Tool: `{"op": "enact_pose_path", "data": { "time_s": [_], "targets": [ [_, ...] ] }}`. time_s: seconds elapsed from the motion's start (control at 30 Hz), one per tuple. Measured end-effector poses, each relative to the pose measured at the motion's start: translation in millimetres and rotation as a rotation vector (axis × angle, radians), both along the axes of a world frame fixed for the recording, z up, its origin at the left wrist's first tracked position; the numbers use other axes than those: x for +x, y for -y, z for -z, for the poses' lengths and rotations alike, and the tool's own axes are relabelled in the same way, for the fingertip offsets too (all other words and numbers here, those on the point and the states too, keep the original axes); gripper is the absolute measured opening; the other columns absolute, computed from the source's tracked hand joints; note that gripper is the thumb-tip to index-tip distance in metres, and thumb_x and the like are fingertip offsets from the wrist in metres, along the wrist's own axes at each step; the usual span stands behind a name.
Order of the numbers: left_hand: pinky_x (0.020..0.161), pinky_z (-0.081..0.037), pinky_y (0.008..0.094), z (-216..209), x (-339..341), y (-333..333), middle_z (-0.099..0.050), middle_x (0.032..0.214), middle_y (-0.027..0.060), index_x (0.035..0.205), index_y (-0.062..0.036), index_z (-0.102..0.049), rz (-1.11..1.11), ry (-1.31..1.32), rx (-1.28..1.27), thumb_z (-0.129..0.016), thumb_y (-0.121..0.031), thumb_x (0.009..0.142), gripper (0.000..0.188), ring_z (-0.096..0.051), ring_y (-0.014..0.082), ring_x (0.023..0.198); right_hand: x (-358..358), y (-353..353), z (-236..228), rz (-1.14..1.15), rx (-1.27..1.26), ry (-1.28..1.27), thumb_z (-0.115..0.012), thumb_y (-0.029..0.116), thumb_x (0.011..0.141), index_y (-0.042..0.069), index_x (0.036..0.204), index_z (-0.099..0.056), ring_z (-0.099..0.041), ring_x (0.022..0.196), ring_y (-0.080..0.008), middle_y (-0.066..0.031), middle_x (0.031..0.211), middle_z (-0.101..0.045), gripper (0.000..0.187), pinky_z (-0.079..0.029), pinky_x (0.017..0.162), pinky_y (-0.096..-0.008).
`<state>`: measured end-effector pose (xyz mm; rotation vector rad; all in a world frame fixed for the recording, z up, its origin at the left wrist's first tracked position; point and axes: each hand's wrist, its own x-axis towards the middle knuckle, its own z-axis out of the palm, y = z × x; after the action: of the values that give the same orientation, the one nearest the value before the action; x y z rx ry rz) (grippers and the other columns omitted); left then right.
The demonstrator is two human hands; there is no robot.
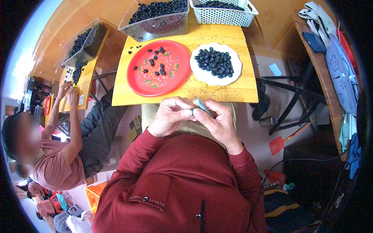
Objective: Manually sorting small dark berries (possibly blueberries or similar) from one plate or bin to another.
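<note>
Just past the table's near edge, my left hand (173,116) and my right hand (218,123) meet in front of my body. My right hand grips a slim light-blue handle or stick (203,106); its exact kind does not show. My left thumb and finger are pinched together beside it, on something small that the fingers mostly hide. Beyond my hands, a red round tray (136,84) with a flower pattern bears scattered blueberries (162,72). To its right stands a white scalloped plate (206,77) with a heap of blueberries (213,62).
A clear plastic bin (155,32) and a white perforated basket (221,16), both with dark berries, stand along the yellow table's (182,95) far side. At left another person (58,159) works at a second table. A wooden side table (324,77) stands right.
</note>
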<state>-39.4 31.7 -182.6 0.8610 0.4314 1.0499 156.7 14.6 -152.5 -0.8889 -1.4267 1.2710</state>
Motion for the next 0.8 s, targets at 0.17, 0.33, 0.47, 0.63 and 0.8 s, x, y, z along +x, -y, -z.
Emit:
{"op": "enact_pose_path", "data": {
  "time_s": [0.17, 0.33, 0.47, 0.63, 0.8],
  "targets": [
    [0.08, -0.059, 0.0376, -3.7, 1.2, 3.3, -0.069, 0.096, 0.015, 0.096, -0.0002, -0.068, 0.02, 0.047, 0.045, -0.07, 0.002, 0.087, 0.009, -0.07, 0.0231, 0.086, 2.6, -4.6, 12.0, 0.018, -0.087, -0.073, -0.069, 0.016, 0.094, -0.005, 0.105, -0.07, -0.059, 0.077, -0.0055, -0.0022, 0.082, -0.068, 0.023, -0.047, 0.066, -0.0233],
    [0.076, -0.058, 0.0303, -11.9, -17.1, -8.5, -0.072, 0.093, 0.0118, 0.095, 0.0013, -0.07, -0.223, -0.339, 0.002, -0.073, 0.001, 0.086, 0.009, -0.07, 0.0178, 0.081, 5.5, -4.1, 10.4, 0.165, -0.018, 0.038, -0.069, 0.017, 0.094, -0.005, 0.101, -0.071, -0.055, 0.075, -0.0031, 0.0007, 0.08, -0.066, 0.023, -0.045, 0.064, -0.0222],
    [0.072, -0.052, 0.0235, 3.1, -49.3, -36.2, -0.073, 0.085, 0.0033, 0.095, -0.0004, -0.073, -0.518, -0.806, 0.214, -0.075, -0.003, 0.087, 0.009, -0.064, 0.007, 0.076, 13.3, -4.6, 35.4, 0.209, -0.045, 0.026, -0.069, 0.018, 0.094, -0.005, 0.1, -0.071, -0.053, 0.073, -0.003, 0.0017, 0.077, -0.064, 0.024, -0.044, 0.063, -0.022],
    [0.071, -0.054, 0.0264, 0.9, -70.9, -56.4, -0.073, 0.084, 0.0103, 0.094, 0.0026, -0.072, -0.673, -1.201, 0.415, -0.075, -0.006, 0.085, 0.012, -0.067, 0.0124, 0.074, 21.1, -0.6, 45.5, 0.236, -0.102, 0.046, -0.068, 0.018, 0.095, -0.005, 0.101, -0.071, -0.052, 0.071, -0.0029, 0.0026, 0.074, -0.062, 0.024, -0.042, 0.061, -0.0218],
    [0.07, -0.055, 0.0303, -9.7, -48.1, -67.2, -0.072, 0.086, 0.0142, 0.094, 0.0011, -0.072, -0.633, -1.333, 0.64, -0.073, -0.007, 0.083, 0.014, -0.071, 0.02, 0.076, 29.0, 5.0, 54.2, 0.275, -0.113, 0.028, -0.068, 0.015, 0.094, -0.006, 0.102, -0.07, -0.053, 0.072, -0.0032, 0.002, 0.076, -0.062, 0.023, -0.043, 0.062, -0.0215]
  ]
}}
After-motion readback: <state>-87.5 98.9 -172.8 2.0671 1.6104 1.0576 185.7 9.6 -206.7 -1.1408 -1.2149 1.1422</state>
